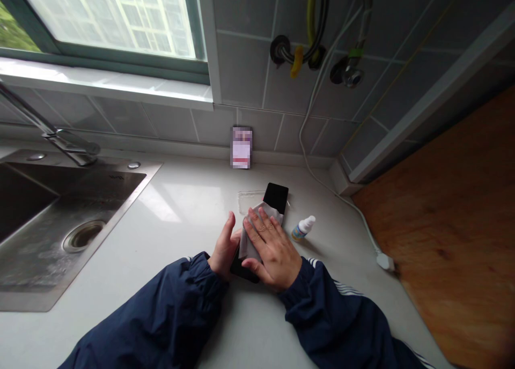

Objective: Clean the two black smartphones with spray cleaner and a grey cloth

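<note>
A black phone (pixel 276 197) lies slantwise on the white counter, its far end bare. Over its middle is a grey cloth (pixel 246 245), with my right hand (pixel 273 249) spread flat on top, fingers straight and thumb out to the left. My left hand (pixel 226 248) holds the phone's left edge; its thumb points up, and the other fingers are mostly hidden by the phone and cloth. Just right of the phone stands a small white spray bottle (pixel 304 228) with a coloured label. Behind the cloth, partly covered, lies a clear phone case (pixel 250 196).
Another phone (pixel 241 148), its screen blurred, leans against the tiled wall at the back. A steel sink (pixel 52 299) with a tap (pixel 72 144) is on the left. To the right, a white cable (pixel 354 205) runs down to a plug (pixel 385 261) beside a wooden panel (pixel 446 224).
</note>
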### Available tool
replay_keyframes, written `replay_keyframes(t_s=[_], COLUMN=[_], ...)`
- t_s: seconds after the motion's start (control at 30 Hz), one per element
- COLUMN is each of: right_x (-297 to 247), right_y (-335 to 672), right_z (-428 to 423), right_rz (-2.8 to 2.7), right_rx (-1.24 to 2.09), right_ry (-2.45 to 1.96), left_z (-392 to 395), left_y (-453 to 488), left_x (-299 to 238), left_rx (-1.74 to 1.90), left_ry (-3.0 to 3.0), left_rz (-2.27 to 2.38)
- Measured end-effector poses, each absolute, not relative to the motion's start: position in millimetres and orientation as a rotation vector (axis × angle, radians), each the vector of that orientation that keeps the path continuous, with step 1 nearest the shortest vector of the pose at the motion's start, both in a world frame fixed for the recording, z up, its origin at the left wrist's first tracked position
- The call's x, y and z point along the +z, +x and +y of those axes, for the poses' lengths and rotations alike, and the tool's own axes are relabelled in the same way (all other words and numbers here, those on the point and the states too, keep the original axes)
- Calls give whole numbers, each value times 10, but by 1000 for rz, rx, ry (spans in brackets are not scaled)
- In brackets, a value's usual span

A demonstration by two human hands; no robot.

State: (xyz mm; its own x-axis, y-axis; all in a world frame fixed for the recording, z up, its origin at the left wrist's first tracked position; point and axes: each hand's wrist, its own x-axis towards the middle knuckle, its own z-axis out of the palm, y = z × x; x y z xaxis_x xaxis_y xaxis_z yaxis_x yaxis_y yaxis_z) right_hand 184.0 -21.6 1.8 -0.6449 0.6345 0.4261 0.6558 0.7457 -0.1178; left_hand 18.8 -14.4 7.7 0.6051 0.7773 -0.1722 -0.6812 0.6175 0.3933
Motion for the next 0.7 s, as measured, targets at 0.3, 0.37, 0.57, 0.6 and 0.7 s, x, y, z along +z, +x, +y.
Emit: replay_keyframes(t_s=[0.3, 0.37, 0.57, 0.6, 0.7], right_x=[12, 5, -29, -34, -39], right_y=[1859, 1859, 1856, 1855, 1851], right_z=[-245, -244, -234, -234, -234], right_rz=[-2417, -2377, -2337, -2338, -2339], right_rx=[-108, -119, -126, -126, -125], right_ry=[-1031, -1055, -1080, -1075, -1069], left_z=[-149, -152, -173, -174, -173], left_y=[193, 201, 223, 226, 228], left_x=[98, 87, 80, 83, 87], left_rx=[927, 923, 915, 914, 912], left_ry=[408, 455, 533, 536, 540], left_rz=[382, 392, 435, 439, 435])
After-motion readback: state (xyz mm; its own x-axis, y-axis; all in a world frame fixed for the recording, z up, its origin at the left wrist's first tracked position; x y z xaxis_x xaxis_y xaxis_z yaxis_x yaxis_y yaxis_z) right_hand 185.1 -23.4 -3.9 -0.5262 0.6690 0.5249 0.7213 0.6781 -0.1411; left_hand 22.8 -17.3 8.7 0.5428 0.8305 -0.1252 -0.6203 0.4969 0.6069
